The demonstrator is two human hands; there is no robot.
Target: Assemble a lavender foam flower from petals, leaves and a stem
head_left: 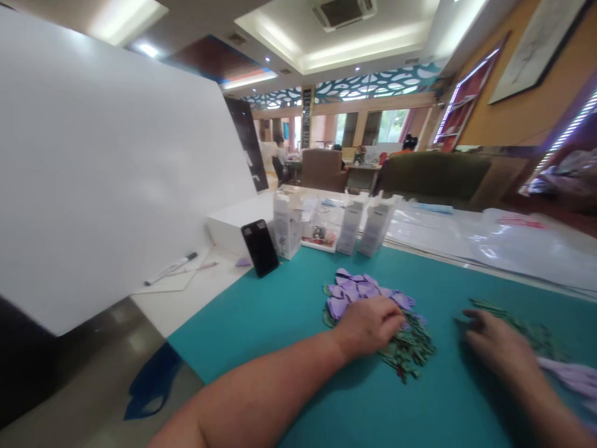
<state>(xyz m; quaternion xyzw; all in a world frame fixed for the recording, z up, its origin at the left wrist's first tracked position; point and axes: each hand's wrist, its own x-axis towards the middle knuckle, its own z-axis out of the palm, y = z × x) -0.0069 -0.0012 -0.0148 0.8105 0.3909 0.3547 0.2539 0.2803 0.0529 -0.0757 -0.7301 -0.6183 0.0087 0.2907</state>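
My left hand (pixel 370 323) rests with curled fingers at the edge of a heap of lilac petal-like pieces (pixel 352 289) and small green pieces (pixel 413 348). Its fingertips are pressed together over the pile, and anything between them is too small to make out. To the right, my right hand (pixel 499 342) hovers over the teal mat (pixel 280 317), thumb and index finger apart, with nothing seen between them. Beside it lie more green pieces (pixel 536 330), partly blurred, and lilac pieces (pixel 571 376) next to the wrist.
A black phone (pixel 260 247) leans near white boxes (pixel 286 227) at the mat's back edge. Pens (pixel 172 269) lie at left by a large white board (pixel 121 162). Clear plastic sheets (pixel 433 233) cover the table behind. People (pixel 280 152) sit far back.
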